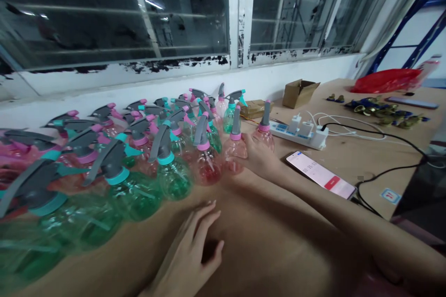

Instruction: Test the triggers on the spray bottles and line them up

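Several spray bottles, pink and green with grey triggers, stand crowded on the brown table [278,250] along the wall. My right hand [259,158] reaches forward to the right end of the group. Its fingers curl against a pink spray bottle [234,147], and another pink bottle [265,133] stands just behind the hand. My left hand [195,253] lies near the table's front with fingers stretched out and apart, holding nothing. The nearest green bottle [172,178] stands a little beyond it.
A white power strip [299,132] with plugged chargers and cables lies right of the bottles. A phone [320,175] with a lit screen lies near my right forearm. A small open cardboard box [298,93], small dark parts [379,112] and a red bag [386,80] sit at the back right.
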`<state>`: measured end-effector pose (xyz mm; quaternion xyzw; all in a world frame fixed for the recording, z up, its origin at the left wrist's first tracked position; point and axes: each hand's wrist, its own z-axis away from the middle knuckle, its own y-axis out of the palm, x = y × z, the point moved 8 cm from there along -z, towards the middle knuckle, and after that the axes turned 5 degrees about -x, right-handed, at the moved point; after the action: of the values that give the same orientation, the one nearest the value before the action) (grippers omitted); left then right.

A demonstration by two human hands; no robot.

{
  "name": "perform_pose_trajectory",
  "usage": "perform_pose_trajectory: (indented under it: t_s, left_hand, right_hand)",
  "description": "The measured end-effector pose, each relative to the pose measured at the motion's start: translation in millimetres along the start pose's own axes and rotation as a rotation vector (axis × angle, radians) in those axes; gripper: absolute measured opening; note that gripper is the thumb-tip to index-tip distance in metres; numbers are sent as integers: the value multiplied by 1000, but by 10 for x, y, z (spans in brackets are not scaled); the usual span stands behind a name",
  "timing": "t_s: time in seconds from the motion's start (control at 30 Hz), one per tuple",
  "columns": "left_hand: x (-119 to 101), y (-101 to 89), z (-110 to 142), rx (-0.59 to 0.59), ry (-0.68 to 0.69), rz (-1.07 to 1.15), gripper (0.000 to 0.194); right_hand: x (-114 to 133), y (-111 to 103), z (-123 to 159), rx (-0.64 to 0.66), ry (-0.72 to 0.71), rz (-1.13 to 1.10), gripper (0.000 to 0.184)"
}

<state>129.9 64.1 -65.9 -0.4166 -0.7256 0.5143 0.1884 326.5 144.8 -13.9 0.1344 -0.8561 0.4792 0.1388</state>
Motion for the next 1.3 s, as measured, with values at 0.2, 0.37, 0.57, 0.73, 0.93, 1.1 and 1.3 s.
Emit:
perform_pose_trajectory:
  t_s: [0.2,0.37,0.57,0.73,0.93,1.1,1.3]
  left_hand:
    - [21,-1,-7,-3,-6,-24,46]
    - [69,23,12,-9,-24,-16,47]
    - [95,38,7,-9,-36,-8,46]
    - [115,29,1,-8,-51,15,44]
    - [148,43,14,-17,-66,21,43]
    - [158,41,19,-14,-95,19,43]
    - [121,-3,-21,-50,-79,39,40]
  right_hand:
    - [40,-11,-9,-3,5,-4,53]
    - [-15,-231,164,-93,-49,-48,46]
    - [-561,-620,274,-292,75,-167,30]
    - [-939,-492,128,-323,214,-235,57]
    - [-927,-169,-51,-277,195,-253,55]
    - [-930,-151,-45,-245,203,-233,44]
    - [-803,-291,187,-219,177,-237,47]
